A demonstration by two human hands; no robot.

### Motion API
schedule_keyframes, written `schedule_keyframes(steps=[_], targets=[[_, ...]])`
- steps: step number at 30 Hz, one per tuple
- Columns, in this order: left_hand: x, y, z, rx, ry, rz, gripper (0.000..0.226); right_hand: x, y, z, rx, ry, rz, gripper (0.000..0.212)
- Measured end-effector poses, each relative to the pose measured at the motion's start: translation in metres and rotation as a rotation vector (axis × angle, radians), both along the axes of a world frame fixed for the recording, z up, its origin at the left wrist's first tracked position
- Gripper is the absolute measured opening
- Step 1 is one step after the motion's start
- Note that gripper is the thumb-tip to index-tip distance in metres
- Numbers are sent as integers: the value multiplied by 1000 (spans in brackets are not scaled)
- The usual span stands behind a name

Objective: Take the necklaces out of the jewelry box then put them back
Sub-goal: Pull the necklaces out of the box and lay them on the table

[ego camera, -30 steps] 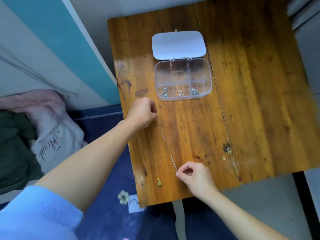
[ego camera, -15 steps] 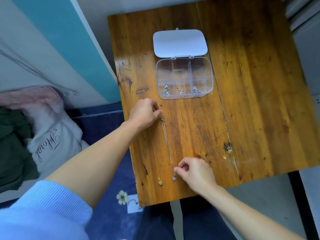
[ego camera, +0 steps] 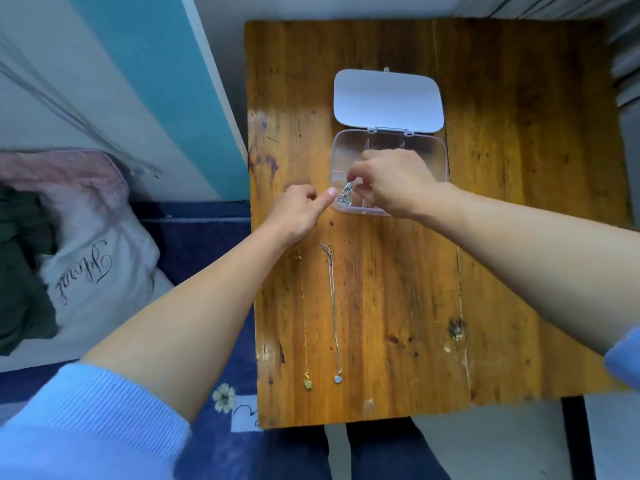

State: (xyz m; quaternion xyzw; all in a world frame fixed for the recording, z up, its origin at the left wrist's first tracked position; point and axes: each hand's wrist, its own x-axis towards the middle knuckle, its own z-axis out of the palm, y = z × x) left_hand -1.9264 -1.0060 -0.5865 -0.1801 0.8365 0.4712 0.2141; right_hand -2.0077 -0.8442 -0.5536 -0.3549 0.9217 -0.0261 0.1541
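Note:
A clear plastic jewelry box (ego camera: 440, 157) with several compartments lies open on the wooden table (ego camera: 519, 237), its white lid (ego camera: 388, 98) folded back. My right hand (ego camera: 391, 181) is over the box's near row, fingers pinched on a bunched silver necklace (ego camera: 344, 195) in the near-left compartment. My left hand (ego camera: 298, 209) rests beside the box's near-left corner, thumb touching the box wall. A gold necklace (ego camera: 304, 323) with a green pendant and a silver necklace (ego camera: 333, 306) with a round pendant lie stretched out side by side on the table near me.
The table's left edge meets a teal and white panel (ego camera: 156, 81). A pink and white pillow (ego camera: 86, 237) lies on a bed to the left. A blue floor mat (ego camera: 207, 341) with a flower print is below the table edge.
Both hands let go of the silver necklace, which now lies flat beside the gold one. My right hand moved up to the box and pinched a bunched necklace; my left hand moved to the box's corner.

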Motion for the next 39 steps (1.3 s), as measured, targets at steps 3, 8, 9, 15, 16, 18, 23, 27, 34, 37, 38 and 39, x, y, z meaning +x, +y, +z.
schedule_keyframes(steps=[3,8,9,15,16,18,23,27,34,37,38,39], targets=[[-1,-1,-3,20,-1,18,46,-7,-3,-6,64,-19,125,24],[2,-1,-6,19,-11,45,50,-14,-11,-8,98,-29,177,19],[2,0,-6,14,-14,52,53,-16,-12,-8,115,-31,176,17],[3,1,-8,5,-19,55,54,-20,-13,-20,185,34,189,16],[3,0,-8,5,-21,57,54,-20,-13,-21,188,30,184,16],[3,0,-9,6,-25,62,55,-21,-13,-22,182,24,186,16],[2,0,-8,29,-50,63,55,-19,-8,-26,151,36,208,17],[2,0,-7,33,-61,63,57,-18,-7,-24,143,41,212,19],[2,1,-7,54,-50,83,55,-10,-17,-15,300,140,143,26],[2,1,-7,53,-50,84,54,-10,-22,-15,305,106,71,21],[2,2,-7,54,-49,85,54,-11,-22,-16,294,92,50,15],[2,2,-7,55,-49,85,55,-12,-22,-16,281,73,32,9]])
